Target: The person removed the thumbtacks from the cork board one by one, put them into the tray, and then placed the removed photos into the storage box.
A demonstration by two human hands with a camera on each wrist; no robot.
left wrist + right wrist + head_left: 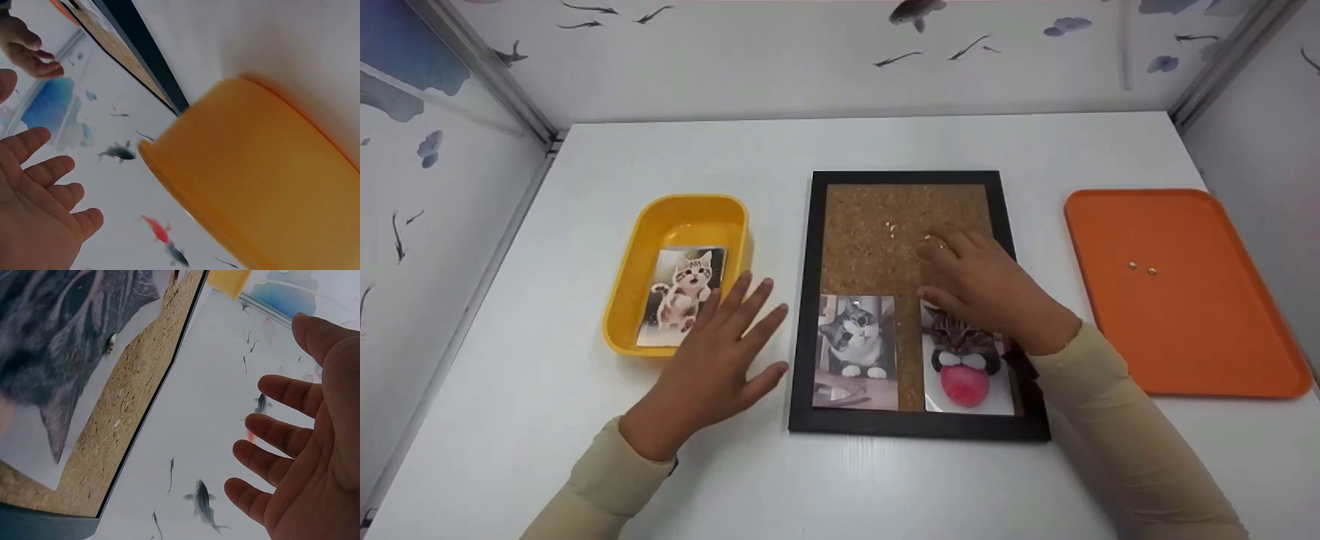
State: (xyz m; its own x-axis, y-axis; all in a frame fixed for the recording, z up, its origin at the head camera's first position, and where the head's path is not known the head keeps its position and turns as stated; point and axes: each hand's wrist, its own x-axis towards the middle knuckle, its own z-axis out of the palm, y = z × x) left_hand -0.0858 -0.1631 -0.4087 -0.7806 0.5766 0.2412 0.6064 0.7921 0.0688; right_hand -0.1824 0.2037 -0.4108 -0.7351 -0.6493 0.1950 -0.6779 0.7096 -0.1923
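My left hand [712,375], fingers spread and nothing in them, hovers by the near right corner of a yellow tray [619,300]. A kitten photo [682,296] lies in that tray, partly covered by the fingertips. Over the right side of a black-framed cork board [870,255] is my right hand [990,289], its fingers loosely extended and holding nothing. Two cat photos lie along the board's near half: a grey-and-white cat [855,352] at left and a tabby with a pink ball [960,367] at right, its top edge overlapped by the hand. A pin [111,343] shows on the tabby photo.
An orange tray [1185,330] stands right of the board, with two small gold pins [1142,268] on it. A few shiny pins [891,229] show on the bare upper cork. White panels with painted fish surround the white table [765,150] at the back and sides.
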